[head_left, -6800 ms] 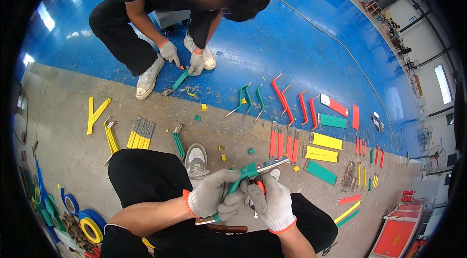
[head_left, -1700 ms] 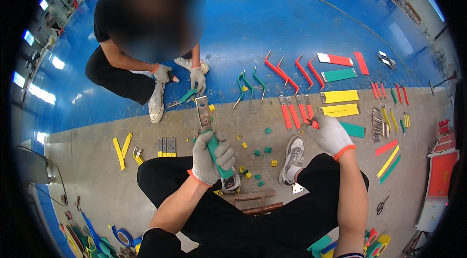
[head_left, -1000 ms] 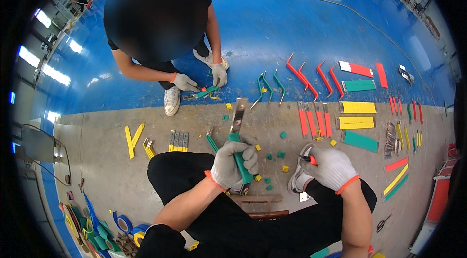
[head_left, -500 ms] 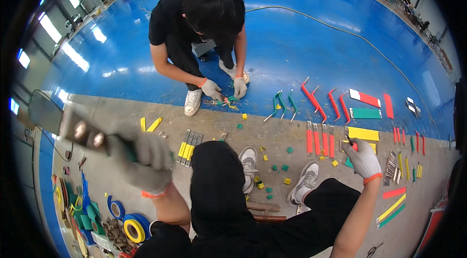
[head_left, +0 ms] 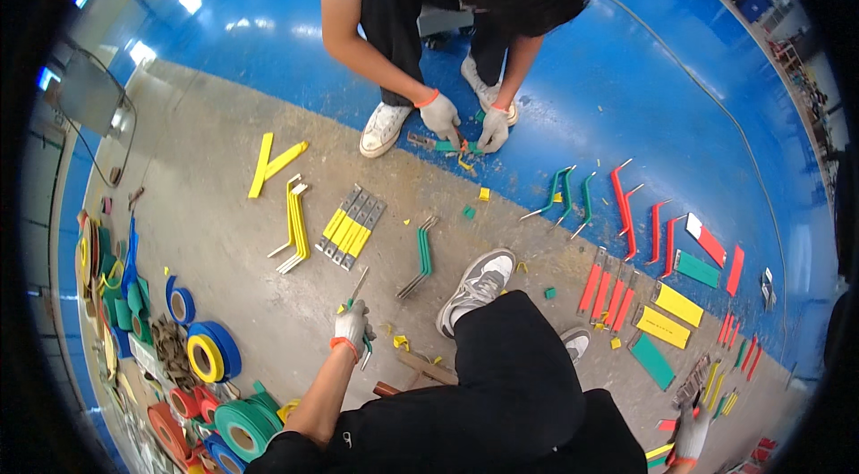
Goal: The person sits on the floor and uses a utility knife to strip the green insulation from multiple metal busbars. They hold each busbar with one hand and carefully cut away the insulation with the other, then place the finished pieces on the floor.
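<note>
My left hand [head_left: 352, 324], in a grey-white glove with an orange cuff, is closed around a bent metal bar with a green sleeve [head_left: 367, 347]. One bare end of the bar sticks out above the fingers. At the lower right, my gloved right hand [head_left: 692, 434] is low beside a bunch of bare metal strips [head_left: 693, 381] and some yellow pieces. Its fingers look closed around something dark, which I cannot make out. Nearest my left hand are bent bars with green sleeves [head_left: 425, 255] and flat bars with yellow sleeves [head_left: 352, 228].
Across from me a crouching person's gloved hands [head_left: 441, 116] work on a green-sleeved piece. Red-sleeved bars [head_left: 608, 291] and yellow sleeves [head_left: 664, 326] lie to the right. Tape-like rolls [head_left: 246, 429] crowd the lower left. Green and yellow scraps dot the floor near my shoes [head_left: 483, 282].
My view has swung left and down. My left hand has come down from its raised, blurred position with the green-sleeved bar. My right hand has moved lower toward the right edge.
</note>
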Demonstrator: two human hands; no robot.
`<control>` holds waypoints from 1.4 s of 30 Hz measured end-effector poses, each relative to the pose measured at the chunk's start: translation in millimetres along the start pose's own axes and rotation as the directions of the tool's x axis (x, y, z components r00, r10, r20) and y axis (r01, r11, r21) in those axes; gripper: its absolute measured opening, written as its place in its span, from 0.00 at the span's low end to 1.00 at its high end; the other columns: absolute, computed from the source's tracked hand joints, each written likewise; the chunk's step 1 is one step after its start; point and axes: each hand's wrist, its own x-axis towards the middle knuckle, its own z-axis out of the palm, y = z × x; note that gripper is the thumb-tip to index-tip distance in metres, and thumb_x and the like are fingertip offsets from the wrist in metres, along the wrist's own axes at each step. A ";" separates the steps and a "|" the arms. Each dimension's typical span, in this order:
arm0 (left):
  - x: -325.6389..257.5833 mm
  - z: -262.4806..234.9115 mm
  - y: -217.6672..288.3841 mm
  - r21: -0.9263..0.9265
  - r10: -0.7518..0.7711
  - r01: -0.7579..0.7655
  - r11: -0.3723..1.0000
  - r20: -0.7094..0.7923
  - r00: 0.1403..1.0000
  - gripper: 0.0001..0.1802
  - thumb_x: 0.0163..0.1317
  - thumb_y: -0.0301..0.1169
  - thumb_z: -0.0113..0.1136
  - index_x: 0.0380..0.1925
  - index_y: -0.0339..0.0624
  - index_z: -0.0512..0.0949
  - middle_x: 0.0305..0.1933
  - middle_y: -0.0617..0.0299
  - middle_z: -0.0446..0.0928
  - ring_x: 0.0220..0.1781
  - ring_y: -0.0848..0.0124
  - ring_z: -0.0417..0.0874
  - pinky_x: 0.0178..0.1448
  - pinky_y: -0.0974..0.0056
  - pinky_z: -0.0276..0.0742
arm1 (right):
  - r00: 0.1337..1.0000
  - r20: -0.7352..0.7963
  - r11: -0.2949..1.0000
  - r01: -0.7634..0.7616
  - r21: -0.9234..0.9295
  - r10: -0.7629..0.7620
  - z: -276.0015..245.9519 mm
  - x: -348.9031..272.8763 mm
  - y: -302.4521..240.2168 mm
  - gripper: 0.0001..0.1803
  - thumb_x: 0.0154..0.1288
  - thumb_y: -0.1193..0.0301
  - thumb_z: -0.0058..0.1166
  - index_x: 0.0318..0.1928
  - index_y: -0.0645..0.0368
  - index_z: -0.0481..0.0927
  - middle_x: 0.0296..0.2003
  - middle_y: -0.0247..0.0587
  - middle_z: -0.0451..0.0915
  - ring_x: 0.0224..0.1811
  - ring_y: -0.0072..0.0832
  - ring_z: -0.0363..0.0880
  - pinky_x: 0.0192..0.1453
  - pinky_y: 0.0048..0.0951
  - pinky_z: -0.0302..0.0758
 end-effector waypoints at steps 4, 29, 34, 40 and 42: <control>17.0 -6.8 -16.7 -0.124 -0.130 0.128 0.984 -0.004 0.992 0.22 0.79 0.48 0.48 0.48 0.39 0.75 0.33 0.58 0.75 0.34 0.61 0.82 0.43 0.48 0.86 | 0.891 0.303 0.935 -0.354 -0.007 0.339 1.1 -7.3 -34.0 0.14 0.75 0.63 0.57 0.46 0.62 0.81 0.20 0.34 0.75 0.18 0.27 0.72 0.22 0.32 0.70; 115.9 131.2 62.1 0.499 0.686 -0.541 0.677 -0.162 0.709 0.19 0.75 0.43 0.59 0.42 0.33 0.83 0.27 0.52 0.83 0.28 0.63 0.87 0.35 0.59 0.83 | 0.656 0.500 0.813 -0.545 -0.205 0.565 30.1 39.1 4.6 0.22 0.82 0.54 0.50 0.56 0.62 0.79 0.20 0.25 0.68 0.19 0.17 0.66 0.23 0.22 0.66; 118.2 140.9 44.7 0.888 0.641 -0.418 0.193 0.208 0.739 0.17 0.69 0.40 0.63 0.50 0.42 0.83 0.42 0.41 0.86 0.45 0.43 0.88 0.49 0.47 0.83 | 0.697 0.443 0.824 -0.503 -0.259 0.564 35.9 32.5 -13.6 0.21 0.81 0.53 0.51 0.52 0.60 0.80 0.18 0.25 0.67 0.17 0.18 0.66 0.21 0.24 0.65; 116.5 127.5 22.3 0.804 0.593 -0.527 0.276 0.290 0.752 0.16 0.71 0.39 0.59 0.51 0.42 0.82 0.42 0.39 0.85 0.47 0.41 0.87 0.50 0.45 0.83 | 0.728 0.413 0.837 -0.469 -0.283 0.547 38.9 28.5 -18.2 0.20 0.80 0.52 0.51 0.46 0.58 0.82 0.17 0.26 0.67 0.14 0.19 0.65 0.19 0.25 0.65; 110.7 126.2 12.4 0.807 0.521 -0.522 0.276 0.331 0.787 0.17 0.71 0.38 0.59 0.54 0.42 0.82 0.46 0.39 0.85 0.50 0.40 0.86 0.52 0.45 0.83 | 0.735 0.400 0.836 -0.463 -0.293 0.548 35.9 29.7 -21.9 0.20 0.80 0.52 0.51 0.44 0.57 0.82 0.16 0.26 0.66 0.14 0.19 0.65 0.18 0.26 0.64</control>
